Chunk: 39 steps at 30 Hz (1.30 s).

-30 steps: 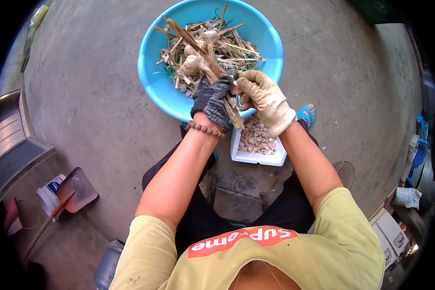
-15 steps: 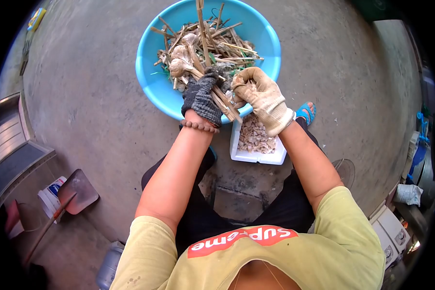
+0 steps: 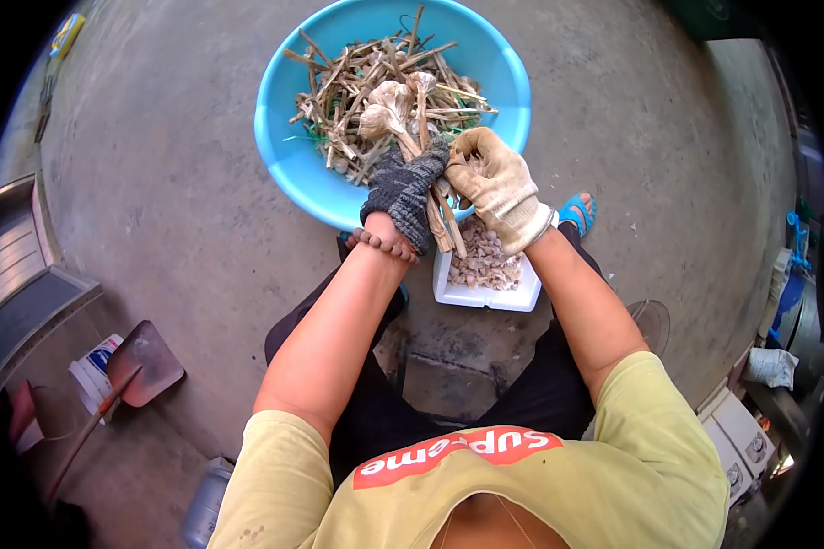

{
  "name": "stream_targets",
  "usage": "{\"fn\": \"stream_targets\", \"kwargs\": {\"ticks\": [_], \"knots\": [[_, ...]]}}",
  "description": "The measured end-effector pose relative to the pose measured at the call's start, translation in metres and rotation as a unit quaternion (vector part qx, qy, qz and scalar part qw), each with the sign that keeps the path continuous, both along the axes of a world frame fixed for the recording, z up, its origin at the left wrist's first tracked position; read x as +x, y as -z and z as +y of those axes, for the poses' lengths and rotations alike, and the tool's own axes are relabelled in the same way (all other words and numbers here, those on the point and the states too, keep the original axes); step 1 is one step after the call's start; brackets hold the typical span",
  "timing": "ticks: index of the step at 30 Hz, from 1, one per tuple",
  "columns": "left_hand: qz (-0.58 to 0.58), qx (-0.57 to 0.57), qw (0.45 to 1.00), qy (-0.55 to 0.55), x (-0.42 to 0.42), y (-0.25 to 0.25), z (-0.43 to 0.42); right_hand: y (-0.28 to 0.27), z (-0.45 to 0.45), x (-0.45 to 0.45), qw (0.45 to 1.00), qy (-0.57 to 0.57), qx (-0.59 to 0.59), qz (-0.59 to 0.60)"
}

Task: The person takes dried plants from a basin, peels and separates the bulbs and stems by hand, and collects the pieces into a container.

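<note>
My left hand [image 3: 401, 190], in a dark grey knit glove, is closed around the stalks of a bunch of dried garlic [image 3: 386, 112]. Its bulbs point away from me over the basin, and the stalk ends stick out below the glove. Close beside it, my right hand [image 3: 496, 188] wears a cream glove, fingers curled in on pale bits of garlic [image 3: 475, 165], partly hidden by the fingers. Under both hands is a light blue basin [image 3: 288, 169] heaped with dry stalks [image 3: 348, 101] and bulbs. A white foam box [image 3: 488, 298] of loose garlic cloves [image 3: 487, 263] sits nearer me.
Concrete floor [image 3: 183, 183] surrounds the basin. To the left are a shovel [image 3: 146, 364], a white bucket [image 3: 91, 377] and a grey container [image 3: 207, 503]. On the right lie a pale bag [image 3: 771, 368] and a white appliance [image 3: 739, 439]. My foot in a blue sandal [image 3: 578, 214] is beside the box.
My left hand has shifted right and turned, swinging the garlic bulbs rightward over the basin; the long upright stalk is no longer raised there. My right hand stays nearly in place, still curled.
</note>
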<state>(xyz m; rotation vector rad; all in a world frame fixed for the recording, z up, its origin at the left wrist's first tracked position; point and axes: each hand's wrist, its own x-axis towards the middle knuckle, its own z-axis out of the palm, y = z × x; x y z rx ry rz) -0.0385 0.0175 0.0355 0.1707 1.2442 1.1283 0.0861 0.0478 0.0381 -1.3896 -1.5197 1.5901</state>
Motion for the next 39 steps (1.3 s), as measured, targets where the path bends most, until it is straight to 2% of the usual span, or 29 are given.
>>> {"fn": "stream_targets", "kwargs": {"ticks": [7,9,13,15,16,18,19,23,25,26,28,30,32,34,36,37,38,39], "knots": [[-0.024,-0.020,1.000,0.000,-0.005,0.003,-0.001,0.007,-0.003,0.001,0.994,-0.035,0.099,-0.025],[0.137,-0.043,0.983,0.117,-0.006,0.005,0.002,0.000,-0.004,0.003,0.990,-0.055,0.102,-0.075],[0.072,-0.026,0.994,0.081,-0.006,0.020,0.000,-0.001,-0.001,0.003,0.992,-0.061,0.095,-0.050],[-0.076,0.010,0.996,0.047,-0.007,0.016,-0.004,-0.014,0.006,0.005,0.983,-0.025,-0.168,0.070],[-0.076,0.010,0.996,0.049,-0.005,0.012,-0.003,-0.011,0.007,0.005,0.983,-0.022,-0.167,0.070],[-0.060,0.017,0.998,0.008,-0.001,0.004,-0.001,-0.002,0.006,0.005,0.977,0.010,-0.110,0.183],[-0.052,0.015,0.998,0.013,0.000,0.005,-0.002,-0.003,0.004,0.005,0.969,0.019,-0.123,0.215],[-0.018,0.016,1.000,0.015,0.001,0.011,0.000,-0.003,0.003,0.004,0.966,0.054,-0.136,0.211],[-0.032,-0.001,0.999,-0.034,0.004,0.007,0.002,-0.002,0.006,0.007,0.980,0.033,-0.113,0.162],[-0.033,-0.001,0.999,-0.034,0.005,0.003,0.001,-0.001,0.006,0.006,0.980,0.033,-0.112,0.162],[-0.016,-0.019,1.000,-0.015,0.006,-0.009,0.002,0.001,0.005,0.005,0.994,-0.006,-0.069,0.082],[-0.005,-0.009,1.000,0.011,0.001,0.002,0.001,0.001,0.005,0.006,0.992,-0.003,-0.091,0.092],[-0.036,-0.047,0.998,-0.036,0.001,0.001,0.002,0.006,0.005,0.008,0.977,0.028,-0.111,0.183],[0.001,-0.041,0.999,-0.022,0.001,0.001,0.002,-0.001,0.007,0.007,0.978,0.031,-0.111,0.175],[0.075,-0.029,0.997,0.009,-0.003,0.000,0.001,-0.013,0.007,0.003,0.993,-0.030,-0.106,-0.034],[0.075,-0.029,0.997,0.009,-0.004,0.014,-0.001,-0.005,0.004,0.002,0.997,-0.044,-0.008,-0.064],[0.148,0.084,0.985,0.017,-0.005,0.038,-0.005,-0.003,0.004,0.003,0.997,-0.044,-0.008,-0.064],[0.218,0.195,0.956,0.026,-0.005,0.033,-0.003,-0.004,0.003,0.002,0.995,-0.044,-0.054,-0.068]]}}
